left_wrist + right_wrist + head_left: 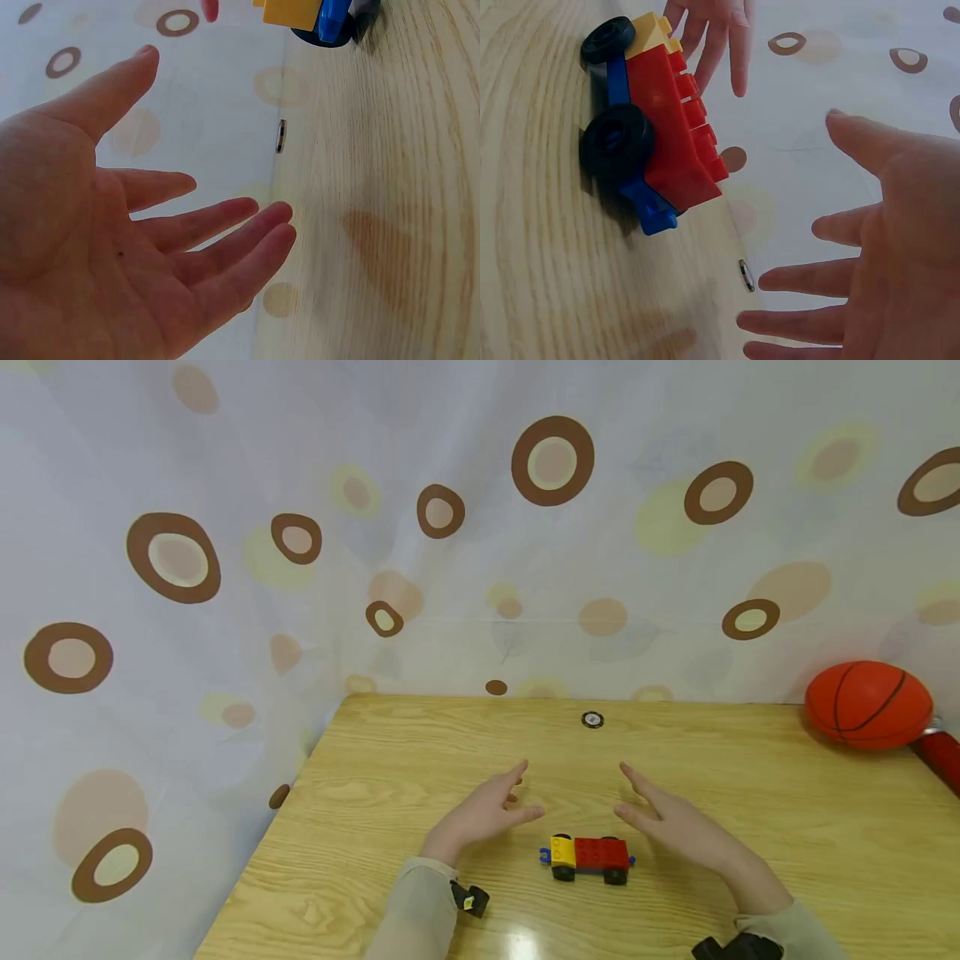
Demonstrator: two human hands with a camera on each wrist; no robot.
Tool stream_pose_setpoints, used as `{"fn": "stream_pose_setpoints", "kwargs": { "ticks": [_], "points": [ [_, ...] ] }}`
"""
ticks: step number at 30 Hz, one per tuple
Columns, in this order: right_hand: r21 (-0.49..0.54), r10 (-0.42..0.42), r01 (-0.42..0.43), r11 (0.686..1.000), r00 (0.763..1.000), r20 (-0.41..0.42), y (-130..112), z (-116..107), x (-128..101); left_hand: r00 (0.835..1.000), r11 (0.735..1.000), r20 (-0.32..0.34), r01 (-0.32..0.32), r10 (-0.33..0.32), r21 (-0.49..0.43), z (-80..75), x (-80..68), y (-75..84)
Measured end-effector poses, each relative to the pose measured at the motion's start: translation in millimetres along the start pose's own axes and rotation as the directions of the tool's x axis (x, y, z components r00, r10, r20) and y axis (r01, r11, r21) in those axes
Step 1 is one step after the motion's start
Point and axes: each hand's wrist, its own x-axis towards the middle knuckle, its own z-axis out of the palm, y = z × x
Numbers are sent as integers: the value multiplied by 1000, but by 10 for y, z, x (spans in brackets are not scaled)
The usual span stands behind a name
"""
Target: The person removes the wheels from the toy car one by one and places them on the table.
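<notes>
A small toy car built of red and yellow plastic bricks on a blue base with black wheels (587, 857) stands on the light wooden desk (787, 827), near its front edge. The left hand (486, 810) hovers just beyond the car's yellow end, fingers straight and spread, holding nothing. The right hand (675, 824) hovers just past the red end, likewise released, palm turned inward. Neither hand touches the car. An orange basketball (868, 705) rests at the desk's far right corner.
</notes>
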Motion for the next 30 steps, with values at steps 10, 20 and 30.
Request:
{"fn": "stream_pose_setpoints", "kwargs": {
  "ticks": [10,20,30],
  "points": [
    [50,-65,62,997,995,74,74,67,12,992,999,118,-32,35,-24,77,36,25],
    [188,-103,72,980,981,163,132,104,27,984,998,176,-25,36,-64,162,45,56],
    [177,-131,101,979,978,165,164,157,55,980,993,191,-32,52,-110,230,35,103]
  ]
}}
